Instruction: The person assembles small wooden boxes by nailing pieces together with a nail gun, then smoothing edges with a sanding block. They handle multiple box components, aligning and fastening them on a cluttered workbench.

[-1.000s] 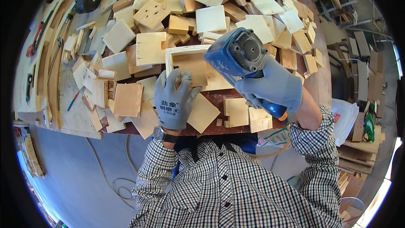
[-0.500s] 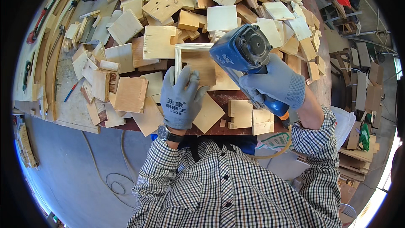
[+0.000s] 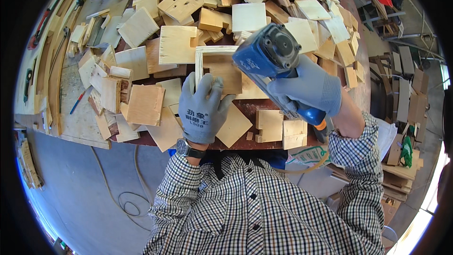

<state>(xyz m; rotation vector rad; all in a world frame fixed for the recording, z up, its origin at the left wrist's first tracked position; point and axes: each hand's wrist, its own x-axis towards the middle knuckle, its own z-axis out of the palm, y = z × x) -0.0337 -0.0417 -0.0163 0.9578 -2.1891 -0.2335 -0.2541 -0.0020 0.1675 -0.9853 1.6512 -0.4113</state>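
Nailer point(image 3: 266, 53) in R hand point(image 3: 309, 87), lettered L glove point(image 3: 203, 108)

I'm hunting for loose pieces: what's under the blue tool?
The frame disappears beneath the tool from the left, and pale wood shows along its lower-left edge. The tool and right hand cover the rest, including the frame's right end.

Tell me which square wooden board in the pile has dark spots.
The tan square wooden board toward the upper left of the wooden pile: several dark spots mark its face; neighbouring pale boards look plainer.
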